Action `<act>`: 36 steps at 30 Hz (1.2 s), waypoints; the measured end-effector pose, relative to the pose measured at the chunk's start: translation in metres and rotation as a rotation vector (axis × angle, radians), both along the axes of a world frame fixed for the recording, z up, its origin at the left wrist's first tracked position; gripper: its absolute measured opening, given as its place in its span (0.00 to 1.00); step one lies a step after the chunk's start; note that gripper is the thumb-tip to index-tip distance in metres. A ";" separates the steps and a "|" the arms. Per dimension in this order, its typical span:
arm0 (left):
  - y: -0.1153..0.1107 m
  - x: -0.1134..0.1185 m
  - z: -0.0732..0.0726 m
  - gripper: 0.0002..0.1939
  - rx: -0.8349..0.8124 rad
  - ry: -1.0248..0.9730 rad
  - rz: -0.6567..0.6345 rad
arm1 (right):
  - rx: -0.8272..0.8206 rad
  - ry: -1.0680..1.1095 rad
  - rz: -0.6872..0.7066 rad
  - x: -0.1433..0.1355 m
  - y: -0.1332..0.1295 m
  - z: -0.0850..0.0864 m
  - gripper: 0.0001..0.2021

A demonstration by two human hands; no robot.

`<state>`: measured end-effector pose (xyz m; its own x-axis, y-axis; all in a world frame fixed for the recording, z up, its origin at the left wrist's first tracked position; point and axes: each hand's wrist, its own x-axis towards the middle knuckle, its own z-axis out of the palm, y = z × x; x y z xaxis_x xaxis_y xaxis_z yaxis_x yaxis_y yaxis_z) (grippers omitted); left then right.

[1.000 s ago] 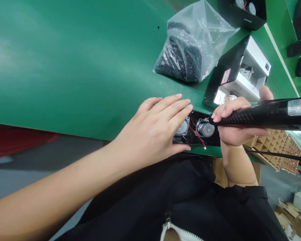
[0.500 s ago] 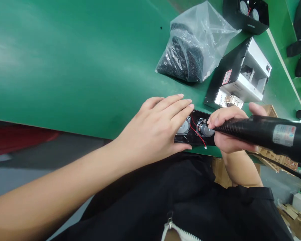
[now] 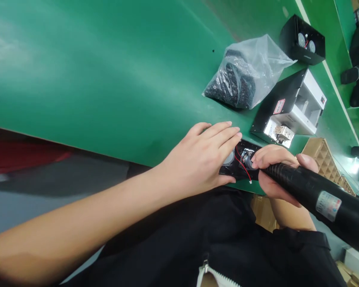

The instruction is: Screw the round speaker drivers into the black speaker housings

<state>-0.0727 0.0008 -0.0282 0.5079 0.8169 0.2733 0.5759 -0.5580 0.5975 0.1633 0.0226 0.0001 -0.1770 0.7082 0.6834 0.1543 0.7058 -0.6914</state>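
My left hand [image 3: 206, 157] lies flat with stretched fingers over the left part of a black speaker panel [image 3: 239, 147]. Its thumb rests along the panel's near edge. On the panel sit two round speaker drivers: one silver driver [image 3: 229, 158] is partly under my left hand, the other driver [image 3: 247, 158] is beside my right fingertips. A thin red-and-black wire [image 3: 244, 165] with a small white plug runs between them. My right hand [image 3: 277, 169] is wrapped round a black electric screwdriver [image 3: 305, 187], its back end pointing down to the right. The screwdriver's tip is hidden by my fingers.
Behind the panel stand a clear bag of small black screws [image 3: 242, 75] and a metal screw feeder [image 3: 290, 107]. Farther back is a black speaker box [image 3: 303, 40]. A divided cardboard tray [image 3: 327, 163] lies right. The green table's [image 3: 77, 99] front edge runs past my body.
The view has shifted, so the bench things appear lower and to the right. The screwdriver's back end has swung toward me. My left hand stays on the panel.
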 end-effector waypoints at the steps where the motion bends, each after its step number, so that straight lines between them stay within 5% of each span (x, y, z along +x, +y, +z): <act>1: 0.001 0.000 0.001 0.51 -0.003 0.000 -0.005 | 0.120 0.074 0.026 -0.006 0.005 0.000 0.27; 3: 0.001 -0.001 0.003 0.52 0.000 0.007 -0.013 | 0.291 0.163 0.090 -0.013 0.013 0.000 0.27; 14: -0.001 0.000 0.001 0.52 0.015 0.025 -0.007 | 0.130 0.185 0.000 -0.011 0.027 0.001 0.47; 20: -0.001 0.001 0.001 0.51 0.002 -0.001 0.006 | 0.112 0.257 -0.130 -0.014 0.024 0.017 0.46; 30: 0.000 -0.005 -0.002 0.53 -0.026 -0.026 -0.037 | 0.080 0.200 -0.112 -0.009 0.034 0.000 0.41; 36: -0.001 -0.005 -0.001 0.52 -0.033 -0.037 -0.024 | -0.037 0.211 -0.013 0.000 0.032 0.003 0.40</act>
<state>-0.0779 -0.0006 -0.0292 0.5177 0.8134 0.2653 0.5397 -0.5511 0.6364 0.1629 0.0546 0.0036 -0.0236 0.7346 0.6781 0.0118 0.6784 -0.7346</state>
